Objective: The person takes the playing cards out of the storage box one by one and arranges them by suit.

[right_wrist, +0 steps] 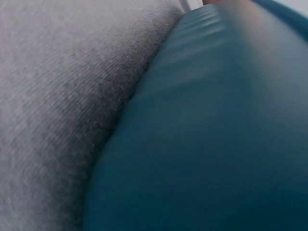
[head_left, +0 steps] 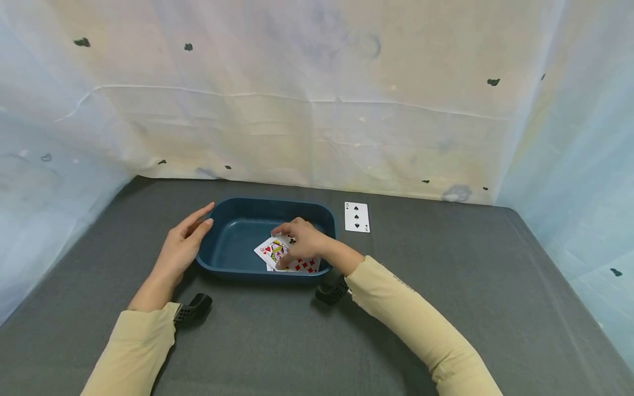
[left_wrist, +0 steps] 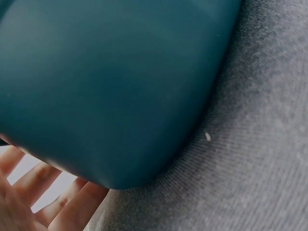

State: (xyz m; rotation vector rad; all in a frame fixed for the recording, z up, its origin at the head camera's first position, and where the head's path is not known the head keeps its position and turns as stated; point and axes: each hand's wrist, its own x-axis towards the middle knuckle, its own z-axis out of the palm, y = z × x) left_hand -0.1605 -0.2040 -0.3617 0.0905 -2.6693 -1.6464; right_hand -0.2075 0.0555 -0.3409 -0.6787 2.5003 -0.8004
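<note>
Cards (head_left: pixel 287 258) lie inside the blue tub (head_left: pixel 233 250), toward its near right corner: a queen of hearts face up at the left, a red diamonds card at the right, a club-marked card partly under my fingers. My right hand (head_left: pixel 303 239) reaches over the near rim into the tub and rests on this small pile, fingers curled down and pinching the top cards, thumb at the near edge. My left hand (head_left: pixel 182 247) sits outside the tub against its left wall, fingers straight and held together, thumb apart and pointing up toward the far rim; it holds nothing. Left wrist view: tub's outer corner fills the frame, my spread fingers (left_wrist: pixel 33 202) below it, grey cloth (left_wrist: pixel 260 159) beside. Right wrist view: only the tub wall (right_wrist: pixel 216 134) and cloth, blurred; the cards cannot be seen there. A three of spades (head_left: pixel 356 216) lies face up on the cloth just beyond the tub's far right corner, apart from it.
</note>
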